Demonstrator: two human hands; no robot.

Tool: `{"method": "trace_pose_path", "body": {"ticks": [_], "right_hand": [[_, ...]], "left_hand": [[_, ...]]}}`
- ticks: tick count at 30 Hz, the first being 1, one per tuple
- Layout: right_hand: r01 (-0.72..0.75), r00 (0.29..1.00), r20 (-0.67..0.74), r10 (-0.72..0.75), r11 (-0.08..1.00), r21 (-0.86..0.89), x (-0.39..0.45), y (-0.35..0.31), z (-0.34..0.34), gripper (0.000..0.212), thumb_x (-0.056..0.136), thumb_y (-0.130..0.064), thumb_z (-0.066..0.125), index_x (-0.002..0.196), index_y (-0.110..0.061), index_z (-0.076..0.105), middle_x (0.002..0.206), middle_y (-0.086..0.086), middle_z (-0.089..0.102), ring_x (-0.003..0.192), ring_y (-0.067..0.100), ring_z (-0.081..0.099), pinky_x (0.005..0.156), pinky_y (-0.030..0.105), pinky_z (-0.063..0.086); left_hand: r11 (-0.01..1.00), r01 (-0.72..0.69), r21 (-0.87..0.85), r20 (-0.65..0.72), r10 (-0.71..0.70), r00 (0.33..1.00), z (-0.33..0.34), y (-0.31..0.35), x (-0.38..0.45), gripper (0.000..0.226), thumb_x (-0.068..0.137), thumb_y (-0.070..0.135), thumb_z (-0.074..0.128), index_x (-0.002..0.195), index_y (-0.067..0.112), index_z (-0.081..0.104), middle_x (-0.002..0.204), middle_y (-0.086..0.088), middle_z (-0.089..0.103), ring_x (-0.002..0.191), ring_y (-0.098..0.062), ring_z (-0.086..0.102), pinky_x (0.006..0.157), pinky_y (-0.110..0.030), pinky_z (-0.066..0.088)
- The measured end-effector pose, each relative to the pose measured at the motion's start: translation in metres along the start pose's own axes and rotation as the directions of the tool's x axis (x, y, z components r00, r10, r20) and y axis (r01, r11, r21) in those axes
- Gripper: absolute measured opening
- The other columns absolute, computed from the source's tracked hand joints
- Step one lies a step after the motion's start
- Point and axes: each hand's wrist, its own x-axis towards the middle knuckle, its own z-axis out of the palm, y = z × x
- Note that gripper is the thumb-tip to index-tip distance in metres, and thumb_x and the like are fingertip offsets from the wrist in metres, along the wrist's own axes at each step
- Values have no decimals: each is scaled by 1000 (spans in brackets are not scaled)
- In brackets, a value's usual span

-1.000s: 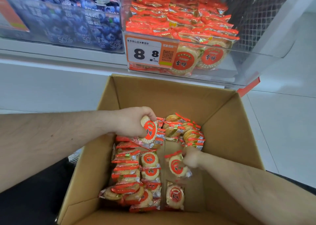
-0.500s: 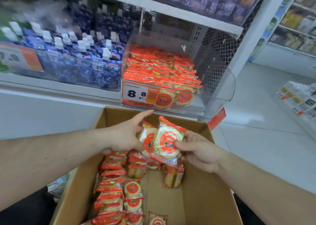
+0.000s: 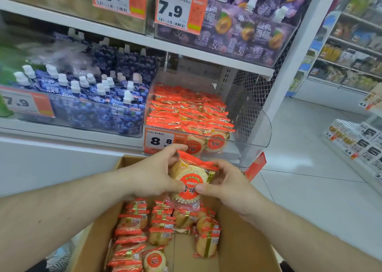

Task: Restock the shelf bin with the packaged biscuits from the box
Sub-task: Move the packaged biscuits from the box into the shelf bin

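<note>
Both hands hold a small stack of round biscuit packs [image 3: 191,178], clear wrap with red labels, above the open cardboard box [image 3: 244,249]. My left hand [image 3: 154,175] grips the stack from the left, thumb on the front. My right hand [image 3: 226,184] pinches it from the right. Several more packs [image 3: 144,230] lie in the box below. The clear shelf bin [image 3: 256,127] with the 8.8 price tag [image 3: 160,140] sits just beyond the stack, filled with orange-red packs [image 3: 188,112].
Blue spouted pouches [image 3: 93,98] fill the bin to the left. Purple pouches [image 3: 244,30] sit on the shelf above the biscuit bin. A white upright [image 3: 297,50] bounds the shelf on the right, with tiled floor [image 3: 310,168] and another low rack [image 3: 359,143] beyond.
Both hands lifted their packs out of the box, brought them together into one stack and raised it toward the shelf bin. The view tilted up.
</note>
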Motion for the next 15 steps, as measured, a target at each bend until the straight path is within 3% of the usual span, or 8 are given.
{"method": "trace_pose_path", "body": {"ticks": [2, 4, 6, 8, 11, 13, 15], "right_hand": [[102, 994, -26, -108, 979, -178, -1, -13, -3, 60, 71, -8, 84, 117, -30, 53, 88, -11, 68, 70, 4, 67, 65, 22, 57], [192, 980, 18, -197, 926, -326, -2, -23, -7, 60, 72, -14, 85, 115, -40, 51, 106, -14, 65, 90, 7, 68, 83, 29, 57], [265, 962, 44, -269, 885, -383, -2, -33, -12, 54, 74, -12, 83, 109, -39, 52, 106, -16, 64, 94, -3, 64, 85, 21, 53], [314, 936, -5, -351, 845, -432, 0, -46, -25, 52, 72, -9, 83, 109, -33, 55, 102, -15, 64, 90, -6, 63, 82, 13, 48], [321, 880, -133, -456, 778, -540, 10, -70, -59, 48, 70, -10, 85, 103, -33, 58, 90, -14, 65, 79, -6, 61, 76, 11, 45], [272, 859, -192, -474, 742, -613, 19, -82, -83, 47, 70, -11, 85, 95, -39, 56, 85, -17, 64, 75, -7, 60, 72, 11, 44], [199, 879, -198, -434, 712, -674, 29, -87, -101, 45, 72, -13, 83, 98, -36, 55, 86, -18, 62, 77, -3, 59, 69, 13, 42]], "left_hand": [[992, -104, 71, -3, 104, 995, -3, 5, 2, 91, 77, 4, 74, 144, 42, 26, 145, -19, 41, 83, -2, 67, 65, -31, 55], [972, -201, 118, -29, 206, 978, -4, 8, 2, 89, 75, 11, 75, 141, 47, 26, 139, -11, 47, 100, -1, 63, 77, -34, 57], [958, -243, 149, -64, 255, 965, -5, 12, 3, 87, 73, 23, 75, 137, 52, 25, 140, 5, 45, 123, -2, 51, 94, -33, 52], [944, -256, 206, -111, 283, 953, -8, 17, 3, 85, 73, 31, 75, 135, 56, 22, 138, 18, 44, 122, -1, 50, 101, -26, 46], [842, -210, 497, -183, 338, 923, -15, 20, 4, 89, 80, 34, 71, 147, 43, 13, 148, 20, 34, 133, 0, 33, 108, -17, 29], [734, -101, 671, -211, 320, 923, -19, 17, 6, 91, 83, 35, 67, 151, 36, 6, 157, 13, 19, 144, -7, 11, 118, -32, 15], [673, 0, 740, -206, 227, 952, -19, 12, 8, 94, 84, 37, 63, 151, 34, -2, 161, 13, 2, 147, -9, -9, 118, -42, 4]]}}
